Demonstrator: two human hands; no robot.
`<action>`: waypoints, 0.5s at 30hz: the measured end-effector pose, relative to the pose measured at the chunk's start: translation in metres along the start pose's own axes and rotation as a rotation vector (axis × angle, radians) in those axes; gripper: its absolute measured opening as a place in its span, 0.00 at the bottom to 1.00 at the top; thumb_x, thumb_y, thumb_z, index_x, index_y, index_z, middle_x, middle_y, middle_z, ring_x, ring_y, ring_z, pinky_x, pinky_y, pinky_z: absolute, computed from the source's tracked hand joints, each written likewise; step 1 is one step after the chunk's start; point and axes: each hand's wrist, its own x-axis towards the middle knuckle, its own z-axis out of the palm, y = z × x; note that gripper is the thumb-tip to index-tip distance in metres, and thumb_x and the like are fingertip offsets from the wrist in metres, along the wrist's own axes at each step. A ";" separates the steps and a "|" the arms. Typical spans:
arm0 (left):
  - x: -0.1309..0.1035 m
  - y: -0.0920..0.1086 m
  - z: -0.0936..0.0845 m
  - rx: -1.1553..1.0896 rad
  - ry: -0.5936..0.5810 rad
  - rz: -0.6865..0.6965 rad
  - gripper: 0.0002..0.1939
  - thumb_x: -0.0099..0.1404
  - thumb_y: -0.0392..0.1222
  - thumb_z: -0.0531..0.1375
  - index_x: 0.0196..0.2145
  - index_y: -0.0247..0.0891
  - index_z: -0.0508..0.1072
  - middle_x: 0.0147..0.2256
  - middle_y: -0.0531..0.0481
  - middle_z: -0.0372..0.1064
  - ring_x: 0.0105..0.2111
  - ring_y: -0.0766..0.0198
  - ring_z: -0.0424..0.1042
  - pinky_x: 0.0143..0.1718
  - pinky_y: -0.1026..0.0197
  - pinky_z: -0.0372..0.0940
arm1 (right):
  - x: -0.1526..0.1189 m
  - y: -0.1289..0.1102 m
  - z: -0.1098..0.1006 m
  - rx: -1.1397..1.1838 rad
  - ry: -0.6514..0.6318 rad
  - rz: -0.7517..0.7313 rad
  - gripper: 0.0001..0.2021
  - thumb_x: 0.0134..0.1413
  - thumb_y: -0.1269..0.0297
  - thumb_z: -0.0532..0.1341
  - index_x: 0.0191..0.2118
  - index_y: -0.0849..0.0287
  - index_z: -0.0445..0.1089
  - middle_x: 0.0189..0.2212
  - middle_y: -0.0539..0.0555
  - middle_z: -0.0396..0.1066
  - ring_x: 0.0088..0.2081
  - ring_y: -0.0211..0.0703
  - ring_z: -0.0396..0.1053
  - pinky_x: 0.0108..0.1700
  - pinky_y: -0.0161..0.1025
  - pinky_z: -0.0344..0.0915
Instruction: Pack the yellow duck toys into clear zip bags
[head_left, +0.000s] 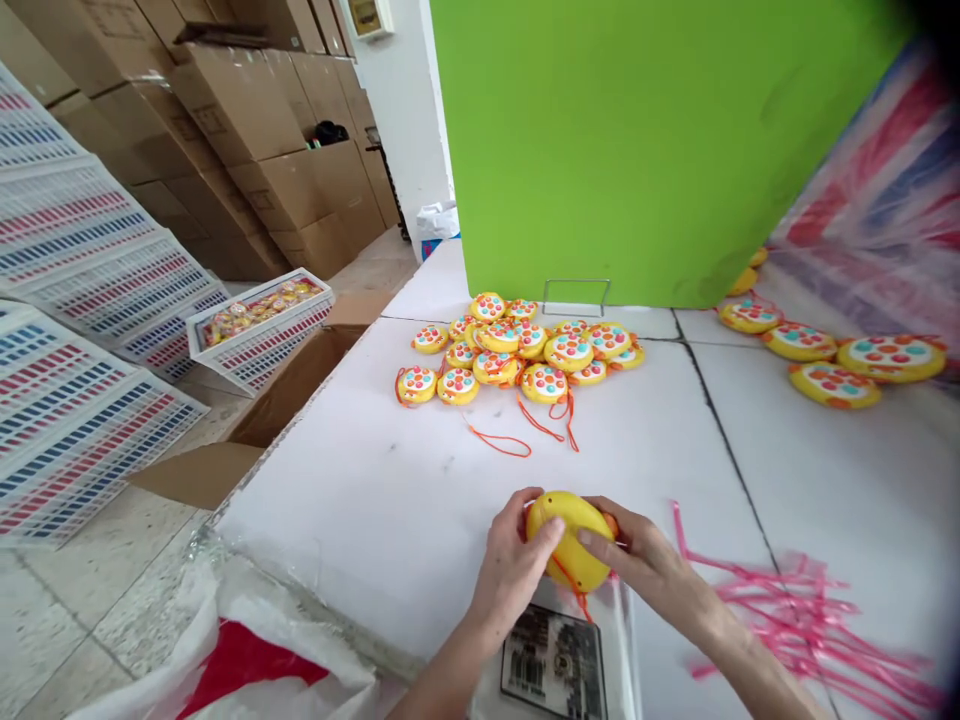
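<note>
A yellow oval plastic toy (574,545) is held over the near side of the white table, its plain back facing up. An orange cord (576,585) hangs from it. My left hand (517,555) grips its left side, thumb across the back. On its right side my right hand (630,550) is closed around it, thumb pressed on the back. Just below lies a clear plastic bag (619,660) with a black-and-white label (555,662). Farther off, a pile of similar toys (499,338) shows white faces with coloured buttons.
Pink plastic strips (802,620) lie at the right, and more toys (832,365) sit beyond them. A green board (622,150) stands at the back. Left of the table are an open carton (292,385), white crates (75,250) and stacked cardboard boxes (232,110).
</note>
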 end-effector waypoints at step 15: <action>-0.038 0.001 0.017 0.077 -0.083 0.068 0.17 0.51 0.32 0.60 0.41 0.37 0.69 0.37 0.49 0.69 0.37 0.62 0.68 0.35 0.64 0.66 | -0.065 0.029 0.026 0.263 0.192 -0.071 0.30 0.55 0.55 0.60 0.61 0.56 0.52 0.54 0.56 0.64 0.51 0.47 0.64 0.51 0.40 0.65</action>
